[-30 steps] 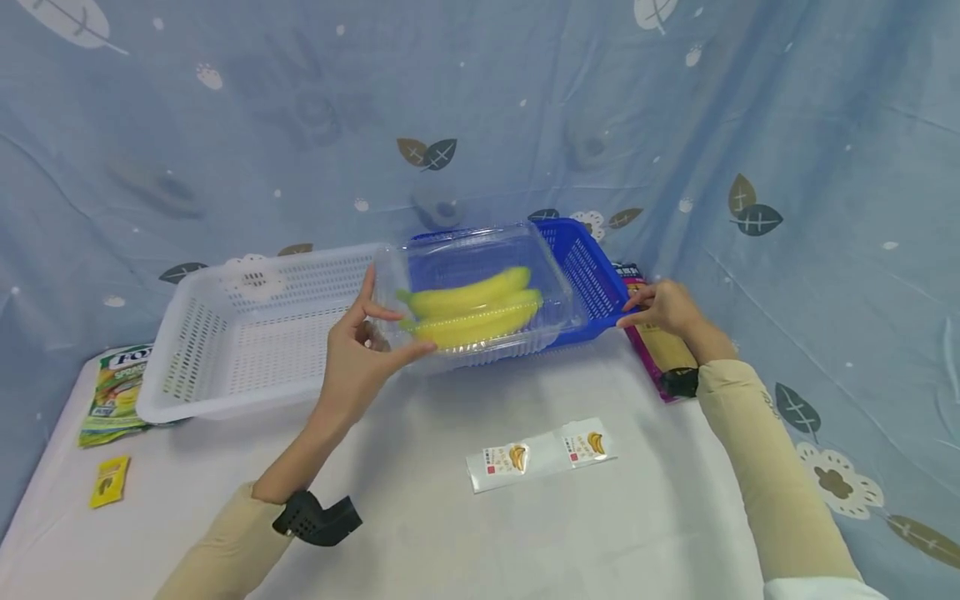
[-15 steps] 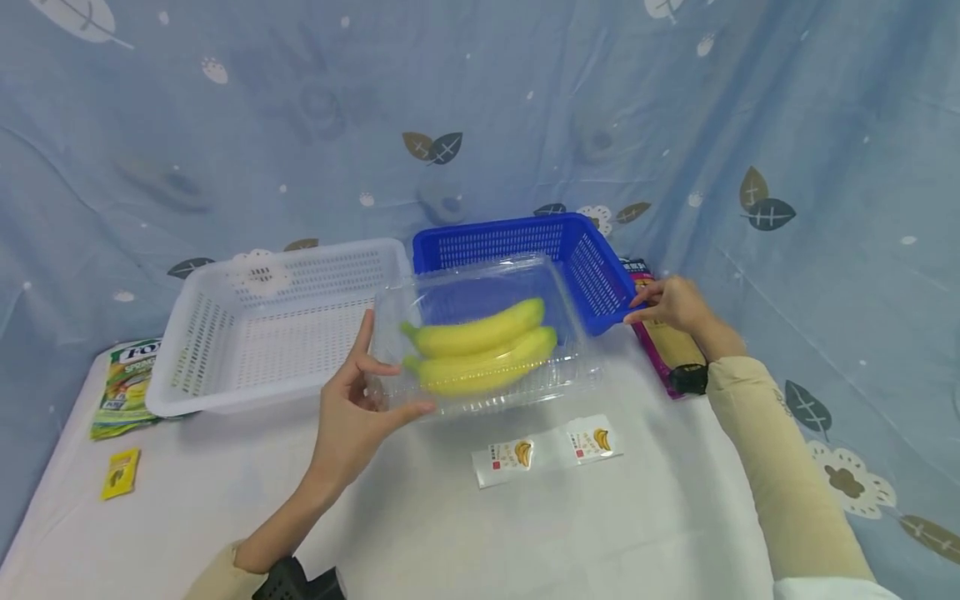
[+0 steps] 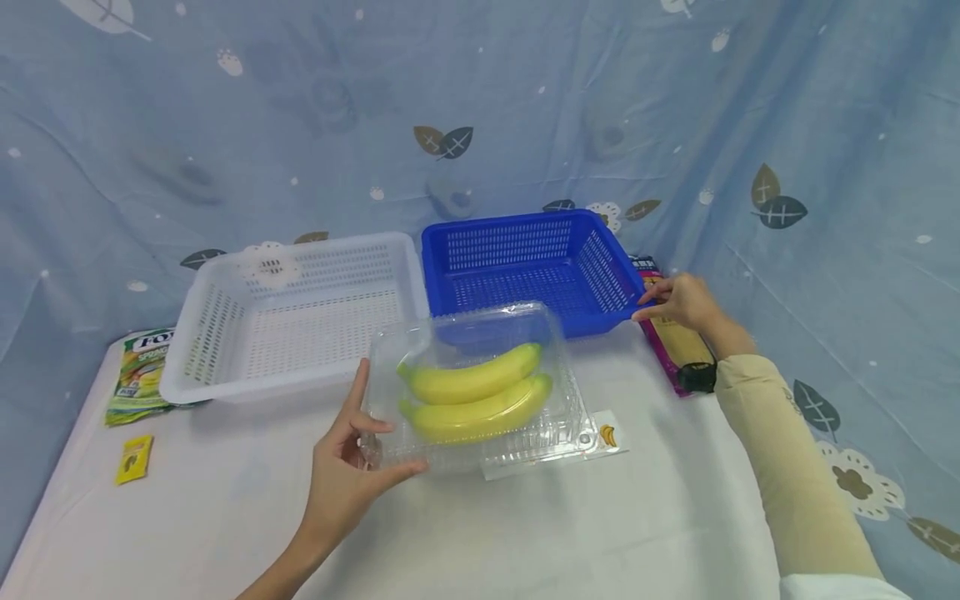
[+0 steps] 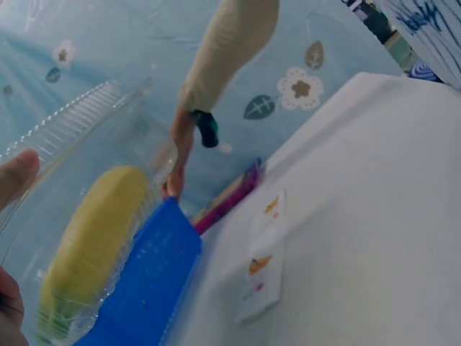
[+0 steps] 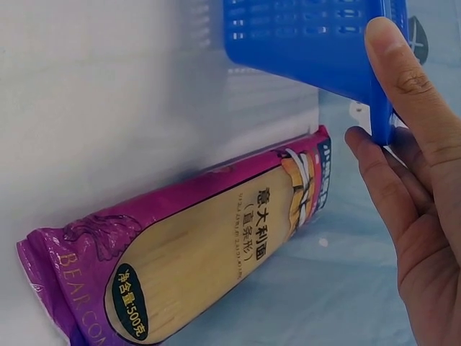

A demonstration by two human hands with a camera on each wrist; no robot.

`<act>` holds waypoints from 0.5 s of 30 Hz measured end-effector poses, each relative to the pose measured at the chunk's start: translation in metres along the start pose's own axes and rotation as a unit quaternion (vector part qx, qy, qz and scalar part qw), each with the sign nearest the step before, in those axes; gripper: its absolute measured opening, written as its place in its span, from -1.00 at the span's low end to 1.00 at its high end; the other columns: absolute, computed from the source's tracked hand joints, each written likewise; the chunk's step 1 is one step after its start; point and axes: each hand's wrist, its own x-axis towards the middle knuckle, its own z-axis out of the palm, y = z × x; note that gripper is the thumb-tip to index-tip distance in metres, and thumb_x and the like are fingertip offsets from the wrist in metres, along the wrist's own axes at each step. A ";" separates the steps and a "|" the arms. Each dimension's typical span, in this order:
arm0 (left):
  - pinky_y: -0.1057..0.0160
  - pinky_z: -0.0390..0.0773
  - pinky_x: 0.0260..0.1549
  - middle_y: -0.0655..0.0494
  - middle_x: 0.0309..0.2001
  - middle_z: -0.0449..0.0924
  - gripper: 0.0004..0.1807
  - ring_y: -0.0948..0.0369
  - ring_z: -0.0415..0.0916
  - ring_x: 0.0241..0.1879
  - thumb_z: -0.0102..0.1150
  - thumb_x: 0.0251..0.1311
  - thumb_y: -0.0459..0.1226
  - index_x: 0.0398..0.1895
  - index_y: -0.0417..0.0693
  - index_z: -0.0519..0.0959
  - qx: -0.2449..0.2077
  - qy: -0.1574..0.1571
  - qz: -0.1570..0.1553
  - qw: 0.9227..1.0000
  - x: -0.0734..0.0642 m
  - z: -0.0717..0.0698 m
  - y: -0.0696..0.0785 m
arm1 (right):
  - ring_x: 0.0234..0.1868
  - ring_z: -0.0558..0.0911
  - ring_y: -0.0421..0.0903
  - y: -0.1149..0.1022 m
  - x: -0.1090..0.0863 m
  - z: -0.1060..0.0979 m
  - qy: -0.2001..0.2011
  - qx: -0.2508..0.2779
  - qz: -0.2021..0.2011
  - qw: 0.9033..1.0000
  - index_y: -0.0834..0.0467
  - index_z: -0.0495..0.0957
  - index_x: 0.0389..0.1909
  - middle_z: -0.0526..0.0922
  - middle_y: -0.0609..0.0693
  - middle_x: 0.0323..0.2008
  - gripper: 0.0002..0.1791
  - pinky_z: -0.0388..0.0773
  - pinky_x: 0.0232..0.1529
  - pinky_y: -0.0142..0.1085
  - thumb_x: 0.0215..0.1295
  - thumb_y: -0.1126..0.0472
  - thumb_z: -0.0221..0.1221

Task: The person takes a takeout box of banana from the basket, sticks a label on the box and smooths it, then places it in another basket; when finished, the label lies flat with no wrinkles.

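A clear plastic clamshell box (image 3: pixel 480 333) with two yellow bananas (image 3: pixel 480 408) inside is gripped at its left side by my left hand (image 3: pixel 348 462). It is held up over the table in front of the baskets, tilted, and overlaps a strip of banana stickers (image 3: pixel 609 433). My right hand (image 3: pixel 686 302) pinches the rim of the blue basket (image 3: pixel 517 287) at its right front corner; in the right wrist view the thumb (image 5: pixel 403 68) lies on one side of the rim and fingers on the other. The blue basket holds nothing visible.
A white basket (image 3: pixel 315 333) stands left of the blue one. A purple spaghetti pack (image 5: pixel 194 238) lies under and beside the right hand. At the far left are a green bag (image 3: pixel 142 379) and a small yellow packet (image 3: pixel 135 459). A patterned curtain (image 3: pixel 375 108) hangs behind.
My left hand has brought the box of bananas from over the blue basket down and toward me, uncovering the basket and partly covering the stickers. My right hand has stayed on the basket's corner.
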 end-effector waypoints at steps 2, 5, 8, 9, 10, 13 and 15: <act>0.58 0.41 -0.04 0.05 0.52 -0.07 -0.50 0.24 0.15 0.34 0.51 -0.42 -0.64 -0.34 -0.33 0.46 -0.020 -0.003 0.003 1.000 -0.008 -0.002 -0.005 | -0.61 0.26 -0.17 -0.002 0.001 0.000 0.001 -0.003 -0.001 1.000 0.32 0.70 -0.29 0.70 0.26 -0.25 -0.54 0.14 -0.66 -0.35 -0.03 -0.01 0.45; 0.42 0.35 0.15 -0.01 0.52 -0.10 -0.51 0.11 -0.18 0.48 0.49 -0.42 -0.68 -0.34 -0.33 0.47 -0.041 -0.010 0.007 0.999 -0.018 -0.009 -0.013 | -0.64 0.22 -0.18 -0.002 0.002 0.000 0.000 -0.008 0.000 1.000 0.33 0.69 -0.29 0.70 0.21 -0.35 -0.53 0.13 -0.67 -0.35 -0.01 -0.01 0.45; 0.34 0.48 0.04 -0.05 0.52 -0.12 -0.49 0.14 -0.02 0.45 0.47 -0.44 -0.70 -0.35 -0.28 0.48 -0.058 -0.021 0.007 0.998 -0.026 -0.018 -0.021 | -0.66 0.17 -0.20 -0.002 0.001 0.000 0.000 0.000 0.005 1.000 0.35 0.68 -0.28 0.67 0.24 -0.34 -0.51 0.11 -0.68 -0.35 -0.02 -0.01 0.45; 0.30 0.51 0.01 -0.06 0.52 -0.13 -0.49 0.15 0.00 0.44 0.47 -0.45 -0.71 -0.35 -0.27 0.49 -0.061 -0.026 0.007 0.998 -0.028 -0.021 -0.024 | -0.66 0.18 -0.20 -0.002 0.001 0.001 -0.001 0.002 0.006 1.000 0.35 0.68 -0.28 0.66 0.29 -0.30 -0.51 0.11 -0.68 -0.34 -0.02 -0.01 0.45; 0.25 0.55 -0.05 -0.08 0.52 -0.14 -0.48 0.16 0.02 0.43 0.47 -0.46 -0.71 -0.35 -0.26 0.49 -0.064 -0.030 0.009 0.997 -0.031 -0.023 -0.027 | -0.66 0.17 -0.21 -0.002 0.000 0.001 -0.002 0.003 0.007 1.000 0.36 0.68 -0.27 0.65 0.33 -0.23 -0.51 0.11 -0.68 -0.34 -0.02 -0.01 0.45; 0.20 0.57 -0.09 -0.13 0.51 -0.16 -0.46 0.14 -0.01 0.44 0.49 -0.49 -0.70 -0.36 -0.22 0.48 -0.061 -0.037 0.012 0.997 -0.038 -0.031 -0.033 | -0.65 0.18 -0.20 -0.002 -0.001 0.001 -0.002 0.004 0.008 1.000 0.37 0.68 -0.27 0.56 0.42 0.00 -0.51 0.10 -0.69 -0.34 -0.02 0.01 0.46; 0.25 0.54 -0.05 -0.17 0.51 -0.16 -0.45 0.14 -0.08 0.46 0.49 -0.50 -0.70 -0.36 -0.21 0.48 -0.053 -0.034 0.013 0.998 -0.043 -0.035 -0.036 | -0.65 0.18 -0.20 -0.002 -0.001 0.001 -0.005 -0.003 0.009 1.000 0.36 0.68 -0.27 0.53 0.42 0.04 -0.53 0.10 -0.69 -0.34 0.00 0.02 0.45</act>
